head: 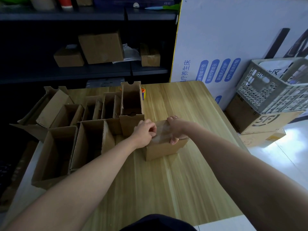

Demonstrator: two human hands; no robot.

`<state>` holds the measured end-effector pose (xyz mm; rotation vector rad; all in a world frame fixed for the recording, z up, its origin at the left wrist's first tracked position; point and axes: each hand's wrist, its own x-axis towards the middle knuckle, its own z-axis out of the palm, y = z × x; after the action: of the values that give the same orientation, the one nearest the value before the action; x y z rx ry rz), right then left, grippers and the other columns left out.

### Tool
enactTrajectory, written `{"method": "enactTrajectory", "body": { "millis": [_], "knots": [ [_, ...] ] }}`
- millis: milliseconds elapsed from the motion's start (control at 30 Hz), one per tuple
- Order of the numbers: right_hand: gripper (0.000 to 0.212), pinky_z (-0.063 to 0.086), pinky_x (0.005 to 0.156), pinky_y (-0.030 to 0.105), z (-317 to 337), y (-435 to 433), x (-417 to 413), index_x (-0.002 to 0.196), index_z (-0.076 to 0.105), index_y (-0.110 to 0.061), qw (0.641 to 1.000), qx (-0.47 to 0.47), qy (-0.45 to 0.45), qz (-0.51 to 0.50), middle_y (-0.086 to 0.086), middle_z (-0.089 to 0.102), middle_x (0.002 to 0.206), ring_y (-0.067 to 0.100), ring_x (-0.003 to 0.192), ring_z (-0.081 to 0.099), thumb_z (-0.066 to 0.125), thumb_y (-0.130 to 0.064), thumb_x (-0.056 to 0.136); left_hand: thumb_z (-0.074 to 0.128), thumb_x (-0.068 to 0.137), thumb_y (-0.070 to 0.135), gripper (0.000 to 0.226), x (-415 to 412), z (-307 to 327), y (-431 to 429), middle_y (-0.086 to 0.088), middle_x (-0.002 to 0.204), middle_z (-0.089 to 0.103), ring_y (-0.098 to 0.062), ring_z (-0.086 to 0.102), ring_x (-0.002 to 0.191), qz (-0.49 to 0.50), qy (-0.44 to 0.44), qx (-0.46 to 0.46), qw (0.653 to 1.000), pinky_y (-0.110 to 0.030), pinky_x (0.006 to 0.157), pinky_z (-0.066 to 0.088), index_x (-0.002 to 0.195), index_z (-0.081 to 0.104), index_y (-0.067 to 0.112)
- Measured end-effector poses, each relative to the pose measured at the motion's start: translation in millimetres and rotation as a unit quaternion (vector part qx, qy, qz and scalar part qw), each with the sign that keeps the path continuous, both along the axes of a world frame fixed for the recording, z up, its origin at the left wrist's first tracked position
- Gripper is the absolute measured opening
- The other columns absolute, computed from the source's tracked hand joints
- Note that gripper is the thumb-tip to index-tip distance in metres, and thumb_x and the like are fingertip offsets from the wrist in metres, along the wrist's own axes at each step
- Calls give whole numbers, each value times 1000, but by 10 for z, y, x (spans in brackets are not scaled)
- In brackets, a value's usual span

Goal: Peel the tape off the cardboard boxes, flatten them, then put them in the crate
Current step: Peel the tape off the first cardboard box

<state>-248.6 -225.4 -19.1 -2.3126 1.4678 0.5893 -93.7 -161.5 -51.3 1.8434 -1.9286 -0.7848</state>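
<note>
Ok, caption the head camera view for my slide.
Left hand pinches the tape on a small box that the right hand steadies on the wooden table.

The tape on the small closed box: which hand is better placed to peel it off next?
Probably left. The left hand pinches at the tape edge, while the right hand grips the small box, steadying it.

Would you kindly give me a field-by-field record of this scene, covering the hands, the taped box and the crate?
left hand: pinches the tape at its left end
right hand: holds the taped box at its right end
taped box: closed, upright on the table
tape: clear strip across the box top
open boxes: clustered on the table's left
crate: grey, right of the table, atop cardboard boxes
</note>
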Motion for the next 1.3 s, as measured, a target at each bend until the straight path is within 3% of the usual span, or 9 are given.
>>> {"method": "enactTrajectory", "body": {
  "millis": [167,300,433,600,733,900,1067,1200,1300],
  "knots": [
    [108,27,112,41,3,-24,18,147,18,-6,1000,-4,5,6,8,23,151,27,142,15,84,-31,65,55,92,11,16,94,60,55,-8,96,58,-22,57,91,7,132,44,990,-40,89,50,79,54,19],
    [108,27,111,42,-9,-43,27,147,18,-7,1000,-3,12,5,6,24,150,26,142,14,84,-31,65,69,82,21,22,82,73,54,-7,90,55,-20,56,87,23,147,66,987,-34,81,49,76,47,21],
    [109,27,112,43,-20,-51,39,147,17,-7,1000,-4,16,6,7,25,150,27,141,16,84,-33,65,71,80,11,25,114,81,125,-5,77,53,-16,52,75,37,194,46,979,-30,75,49,85,47,15],
    [107,27,113,44,22,-39,53,146,17,-5,999,-2,31,7,8,25,149,28,141,15,82,-35,67,66,83,4,33,120,-3,253,2,108,49,-12,53,99,113,142,-86,980,-16,84,45,110,55,20],
    [108,23,115,45,48,6,67,147,14,-4,999,-2,46,6,8,19,153,28,144,7,81,-35,69,71,82,16,29,159,-14,265,-2,101,56,-15,56,92,210,119,-29,970,-25,81,50,105,54,11],
    [121,5,116,48,-27,144,93,150,-6,-14,999,2,-13,35,6,-5,158,29,144,-10,80,-37,68,66,85,10,3,147,58,291,-8,89,66,-24,63,88,199,150,-6,968,-38,82,54,84,65,7],
    [131,4,114,55,-130,225,149,150,-6,-25,997,-26,-60,51,0,4,157,33,143,-5,80,-58,56,58,90,5,10,48,104,293,-14,93,64,-28,63,92,168,203,27,964,-44,87,53,81,59,8],
    [132,11,112,58,-110,184,46,149,-1,-32,997,-31,-68,13,-2,8,153,33,141,3,81,-63,49,48,95,0,19,9,161,320,-16,98,59,-22,63,91,193,376,42,905,-29,74,58,78,49,9],
    [131,12,112,59,-80,150,-28,149,1,-30,995,-21,-94,-21,-2,6,154,33,142,2,81,-62,49,41,96,-3,17,38,230,345,-17,102,60,-25,63,98,188,519,67,831,-35,79,57,84,46,8]
  ]
}}
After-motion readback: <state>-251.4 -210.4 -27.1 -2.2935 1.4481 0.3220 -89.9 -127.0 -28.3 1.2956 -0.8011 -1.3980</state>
